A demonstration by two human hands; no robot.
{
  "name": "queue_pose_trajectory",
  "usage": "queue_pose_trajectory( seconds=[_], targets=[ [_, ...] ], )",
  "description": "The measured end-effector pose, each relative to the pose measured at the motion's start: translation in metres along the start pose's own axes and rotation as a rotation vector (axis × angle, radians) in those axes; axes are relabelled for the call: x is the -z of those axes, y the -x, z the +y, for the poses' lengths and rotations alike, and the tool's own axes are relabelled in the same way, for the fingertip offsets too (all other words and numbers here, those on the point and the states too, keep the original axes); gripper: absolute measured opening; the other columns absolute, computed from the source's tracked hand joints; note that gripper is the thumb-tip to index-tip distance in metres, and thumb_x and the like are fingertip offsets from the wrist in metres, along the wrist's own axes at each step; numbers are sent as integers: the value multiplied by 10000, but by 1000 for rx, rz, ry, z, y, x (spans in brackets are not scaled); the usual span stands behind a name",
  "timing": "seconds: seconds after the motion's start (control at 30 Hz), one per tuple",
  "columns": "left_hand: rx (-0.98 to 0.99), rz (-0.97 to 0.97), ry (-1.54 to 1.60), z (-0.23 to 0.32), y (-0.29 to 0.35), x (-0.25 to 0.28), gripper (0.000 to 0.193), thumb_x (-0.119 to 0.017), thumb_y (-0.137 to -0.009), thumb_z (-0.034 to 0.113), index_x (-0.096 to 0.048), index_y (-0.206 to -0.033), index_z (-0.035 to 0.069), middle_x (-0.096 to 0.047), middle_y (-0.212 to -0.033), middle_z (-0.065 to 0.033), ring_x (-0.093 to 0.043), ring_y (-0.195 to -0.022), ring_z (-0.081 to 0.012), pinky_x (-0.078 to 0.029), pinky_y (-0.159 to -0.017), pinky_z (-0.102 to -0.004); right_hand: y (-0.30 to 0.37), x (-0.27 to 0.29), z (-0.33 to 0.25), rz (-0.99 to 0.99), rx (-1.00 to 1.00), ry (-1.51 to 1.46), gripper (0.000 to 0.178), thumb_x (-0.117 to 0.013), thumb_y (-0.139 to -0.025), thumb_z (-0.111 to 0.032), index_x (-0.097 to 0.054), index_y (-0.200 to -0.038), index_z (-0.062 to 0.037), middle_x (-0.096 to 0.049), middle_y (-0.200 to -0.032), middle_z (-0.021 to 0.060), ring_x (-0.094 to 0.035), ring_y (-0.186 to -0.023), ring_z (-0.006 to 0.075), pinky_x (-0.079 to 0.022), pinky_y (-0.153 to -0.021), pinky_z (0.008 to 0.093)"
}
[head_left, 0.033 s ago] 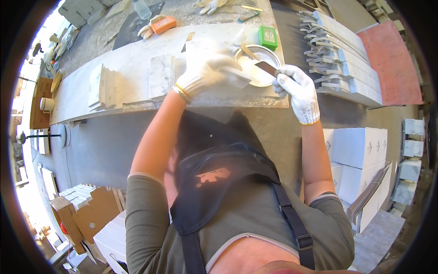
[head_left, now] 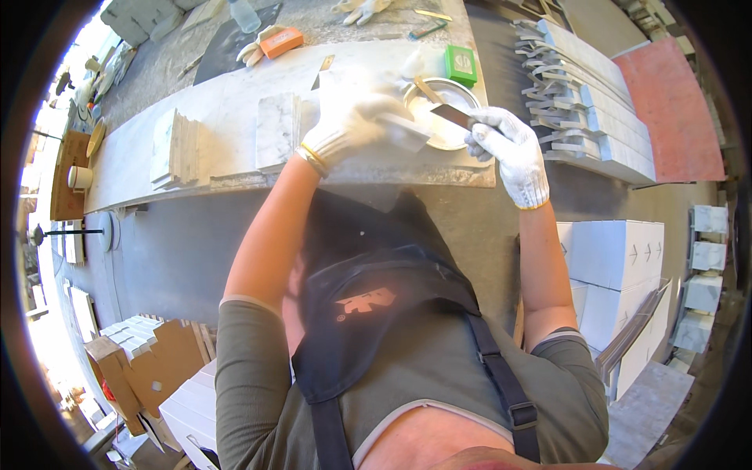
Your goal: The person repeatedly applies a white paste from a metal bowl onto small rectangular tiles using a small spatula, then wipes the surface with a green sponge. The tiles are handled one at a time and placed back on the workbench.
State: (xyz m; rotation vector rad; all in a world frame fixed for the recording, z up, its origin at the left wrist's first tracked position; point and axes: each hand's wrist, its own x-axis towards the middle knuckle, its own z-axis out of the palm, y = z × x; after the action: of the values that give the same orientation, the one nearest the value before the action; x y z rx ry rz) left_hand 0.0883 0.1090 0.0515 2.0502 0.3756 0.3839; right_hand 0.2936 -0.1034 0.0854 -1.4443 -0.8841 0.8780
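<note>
My left hand [head_left: 345, 129], in a white knitted glove, is closed around a flat pale piece [head_left: 405, 131] that looks like a marble tile. Strong glare washes out its fingers. My right hand [head_left: 507, 155], gloved the same way, grips a putty knife [head_left: 451, 117] with a dark, flat blade pointing left. That blade hovers over a round tin [head_left: 472, 95] of whitish paste, just right of the tile's end. A flat wooden stick [head_left: 428, 91] leans in the tin. Behind the tin stands a green box [head_left: 460, 65].
Stacked marble tiles [head_left: 276, 129] and another tile stack [head_left: 166, 149] stand on the workbench [head_left: 223, 98] to the left. An orange box [head_left: 282, 42], spare gloves [head_left: 361, 9] and a bottle [head_left: 244, 16] lie farther back. White cartons [head_left: 619, 254] stand at right.
My right hand and the putty knife have shifted slightly left and up. My left hand and the tile hold the same place.
</note>
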Motion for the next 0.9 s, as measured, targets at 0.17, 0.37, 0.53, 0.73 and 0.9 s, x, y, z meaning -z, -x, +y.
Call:
queue_pose_trajectory(
  seconds=[0.17, 0.37, 0.53, 0.73, 0.9],
  targets=[
    [296, -33, 1, 8, -1, 0, 484, -769, -840, 45, -698, -1319, 51, -716, -1071, -9, -599, -877, -80, -515, -752, -246, -44, -10, -22, -253, 53, 139, 306, -644, -991, -23, -735, -1284, -25, -725, -984, 27, -640, -820, 93, -529, -754, 250],
    [225, -41, 62, 2, -1, -1, 388, -687, -919, 15, -690, -1303, 72, -693, -985, -2, -579, -778, -74, -492, -668, -254, -81, -22, -24, -544, 29, 297, 351, -623, -965, 6, -750, -1282, -74, -723, -1170, 7, -641, -959, 108, -538, -849, 249],
    [164, -33, -18, -8, -3, -4, 334, -647, -928, -10, -707, -1241, 88, -697, -904, 7, -591, -742, -72, -483, -643, -260, -83, -26, -17, -545, 105, 335, 321, -670, -938, 8, -769, -1239, -45, -763, -1040, 51, -678, -895, 111, -560, -829, 264],
    [-53, 149, -218, -15, -3, -11, 349, -739, -809, 22, -763, -1131, 153, -745, -914, -1, -608, -767, -119, -487, -708, -268, -69, -11, -14, -526, 50, 331, 381, -672, -900, -19, -760, -1261, -104, -754, -1157, 83, -692, -1026, 208, -563, -941, 314],
    [-6, 83, -210, -19, -3, -9, 411, -795, -712, 95, -785, -1104, 217, -754, -955, -18, -650, -893, -189, -499, -856, -344, -62, -3, -12, -492, 175, 573, 338, -668, -923, -116, -767, -1245, -148, -759, -1123, 106, -713, -976, 235, -575, -908, 327]
  ],
)
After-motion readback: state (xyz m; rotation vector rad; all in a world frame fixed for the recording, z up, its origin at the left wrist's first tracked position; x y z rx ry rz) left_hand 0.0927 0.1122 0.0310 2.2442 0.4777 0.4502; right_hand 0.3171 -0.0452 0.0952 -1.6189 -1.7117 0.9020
